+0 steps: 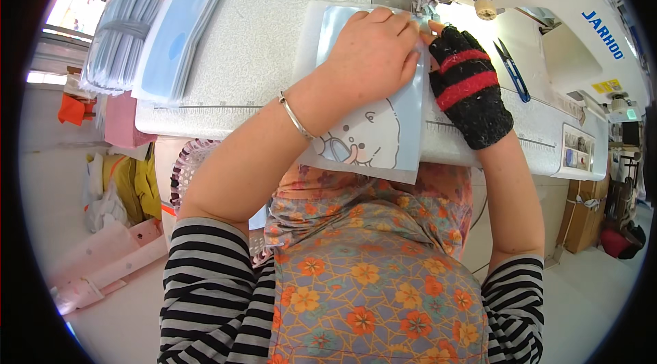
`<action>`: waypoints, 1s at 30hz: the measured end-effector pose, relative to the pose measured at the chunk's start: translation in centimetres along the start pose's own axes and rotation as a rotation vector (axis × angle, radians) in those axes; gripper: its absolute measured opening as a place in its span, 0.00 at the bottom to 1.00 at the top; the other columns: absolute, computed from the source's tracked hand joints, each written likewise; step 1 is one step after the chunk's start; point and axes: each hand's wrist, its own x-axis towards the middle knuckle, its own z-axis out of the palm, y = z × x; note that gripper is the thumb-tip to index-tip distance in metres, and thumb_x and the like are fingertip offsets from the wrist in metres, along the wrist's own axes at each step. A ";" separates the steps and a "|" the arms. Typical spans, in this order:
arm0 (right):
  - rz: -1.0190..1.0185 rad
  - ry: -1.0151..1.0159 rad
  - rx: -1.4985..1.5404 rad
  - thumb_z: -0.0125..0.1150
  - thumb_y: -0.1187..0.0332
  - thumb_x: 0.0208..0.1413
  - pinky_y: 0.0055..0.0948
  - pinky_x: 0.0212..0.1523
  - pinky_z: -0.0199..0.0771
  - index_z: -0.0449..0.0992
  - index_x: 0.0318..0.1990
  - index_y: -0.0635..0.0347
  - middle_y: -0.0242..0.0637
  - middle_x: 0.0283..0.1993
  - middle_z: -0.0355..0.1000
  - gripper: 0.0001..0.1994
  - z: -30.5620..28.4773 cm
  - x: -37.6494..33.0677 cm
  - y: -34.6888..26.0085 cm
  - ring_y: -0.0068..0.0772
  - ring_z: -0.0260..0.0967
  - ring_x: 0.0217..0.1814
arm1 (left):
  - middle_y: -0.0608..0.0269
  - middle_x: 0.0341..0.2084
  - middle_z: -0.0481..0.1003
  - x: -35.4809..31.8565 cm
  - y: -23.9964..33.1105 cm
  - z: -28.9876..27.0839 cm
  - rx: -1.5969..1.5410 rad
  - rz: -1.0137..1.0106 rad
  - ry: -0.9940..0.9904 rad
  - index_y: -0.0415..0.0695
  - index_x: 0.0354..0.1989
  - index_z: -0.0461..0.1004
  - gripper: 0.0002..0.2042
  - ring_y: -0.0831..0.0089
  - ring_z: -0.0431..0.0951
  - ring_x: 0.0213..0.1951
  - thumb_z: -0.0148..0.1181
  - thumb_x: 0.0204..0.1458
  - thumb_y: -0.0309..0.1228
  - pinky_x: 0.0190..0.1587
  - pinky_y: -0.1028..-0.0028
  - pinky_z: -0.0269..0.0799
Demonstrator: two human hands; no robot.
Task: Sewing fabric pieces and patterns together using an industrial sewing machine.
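A light blue sheet with a white cartoon animal print and a translucent border lies on the sewing machine table, its near edge overhanging my lap. My left hand, bare with a silver bangle at the wrist, rests across its upper part, fingers curled down on it near the presser foot. At the sheet's right edge, my right hand wears a black and red fingerless glove. Its bare thumb and index tips pinch close to the left fingertips, beside the foot. The exact grip points are partly hidden.
Blue-handled thread snips lie right of my glove, under the white sewing machine arm. At the left stand a tied bundle and a loose stack of blue sheets. A woven basket sits below the table edge.
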 end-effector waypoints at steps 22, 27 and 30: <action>-0.083 0.042 0.118 0.55 0.79 0.49 0.42 0.56 0.70 0.75 0.47 0.60 0.43 0.52 0.72 0.16 -0.8 -0.9 -0.5 0.49 0.69 0.54 | 0.48 0.52 0.69 -2.6 1.9 -2.5 -0.065 0.036 -0.161 0.36 0.51 0.70 0.22 0.54 0.69 0.56 0.60 0.49 0.34 0.57 0.52 0.66; -0.071 0.046 0.181 0.55 0.80 0.49 0.41 0.54 0.71 0.75 0.45 0.61 0.43 0.50 0.74 0.14 -1.1 -0.7 -0.8 0.49 0.71 0.52 | 0.49 0.56 0.68 -3.5 3.1 -4.3 -0.167 -0.003 -0.301 0.38 0.54 0.68 0.22 0.52 0.66 0.60 0.60 0.50 0.31 0.62 0.52 0.62; -0.120 0.049 0.132 0.58 0.72 0.42 0.40 0.54 0.69 0.74 0.45 0.62 0.42 0.49 0.72 0.18 -0.9 -0.7 -0.5 0.45 0.70 0.51 | 0.52 0.54 0.69 -3.5 3.0 -4.1 -0.156 0.019 -0.273 0.39 0.52 0.71 0.20 0.54 0.69 0.58 0.59 0.49 0.27 0.60 0.55 0.64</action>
